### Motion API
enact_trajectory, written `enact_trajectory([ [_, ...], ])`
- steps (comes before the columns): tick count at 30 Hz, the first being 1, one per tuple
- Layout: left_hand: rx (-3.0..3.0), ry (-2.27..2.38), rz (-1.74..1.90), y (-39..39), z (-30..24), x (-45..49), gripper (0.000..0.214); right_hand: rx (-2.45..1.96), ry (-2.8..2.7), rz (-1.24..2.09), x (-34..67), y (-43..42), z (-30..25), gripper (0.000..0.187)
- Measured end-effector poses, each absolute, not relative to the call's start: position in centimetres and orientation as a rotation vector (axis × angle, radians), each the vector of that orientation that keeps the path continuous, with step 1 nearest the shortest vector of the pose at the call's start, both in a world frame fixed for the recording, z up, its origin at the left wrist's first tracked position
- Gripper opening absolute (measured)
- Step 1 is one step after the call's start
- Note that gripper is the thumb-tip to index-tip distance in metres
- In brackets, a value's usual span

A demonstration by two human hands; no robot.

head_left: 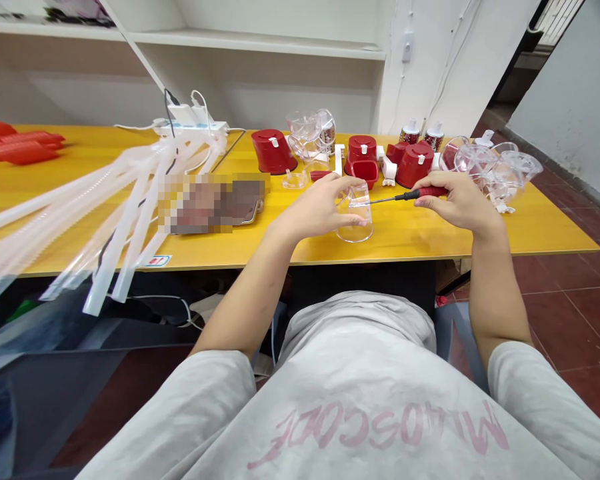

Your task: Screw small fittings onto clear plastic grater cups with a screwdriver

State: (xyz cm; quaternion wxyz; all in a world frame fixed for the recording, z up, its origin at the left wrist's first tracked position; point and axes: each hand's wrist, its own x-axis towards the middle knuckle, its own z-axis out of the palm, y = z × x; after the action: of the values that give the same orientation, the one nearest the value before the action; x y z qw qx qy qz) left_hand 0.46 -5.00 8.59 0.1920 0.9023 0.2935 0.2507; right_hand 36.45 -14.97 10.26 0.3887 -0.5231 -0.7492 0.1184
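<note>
My left hand (327,205) grips a clear plastic cup (356,230) between thumb and fingers, just above the front part of the table. In my right hand (455,199) is a screwdriver (420,193) with a red and black handle. Its thin metal shaft points left and meets the cup's upper side; whether the tip sits in a hole or screw cannot be made out. Behind the hands stand red plastic housings (274,152), one of them a red housing with a small open drawer-like front (364,170).
Clear plastic parts (497,167) are heaped at the right, with more clear cups (305,127) at the back. Long translucent strips (130,193) overhang the table's (300,250) left front edge. A phone (247,203) lies left of my hands, and a power strip (193,125) stands behind.
</note>
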Motion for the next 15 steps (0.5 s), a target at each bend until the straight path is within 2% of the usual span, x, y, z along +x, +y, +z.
enact_trajectory([
  [8,2.527,0.836,0.711,-5.2,8.6,0.5,0.091,-1.403,-1.937,0.392,36.4,-15.4,10.4,0.041],
  [13,2.518,0.84,0.705,-5.2,8.6,0.5,0.09,-1.492,-2.02,0.428,35.9,-16.0,11.4,0.068],
  [15,2.516,0.838,0.706,-5.2,8.6,0.5,0.089,-1.493,-2.013,0.433,35.9,-16.0,11.5,0.065],
])
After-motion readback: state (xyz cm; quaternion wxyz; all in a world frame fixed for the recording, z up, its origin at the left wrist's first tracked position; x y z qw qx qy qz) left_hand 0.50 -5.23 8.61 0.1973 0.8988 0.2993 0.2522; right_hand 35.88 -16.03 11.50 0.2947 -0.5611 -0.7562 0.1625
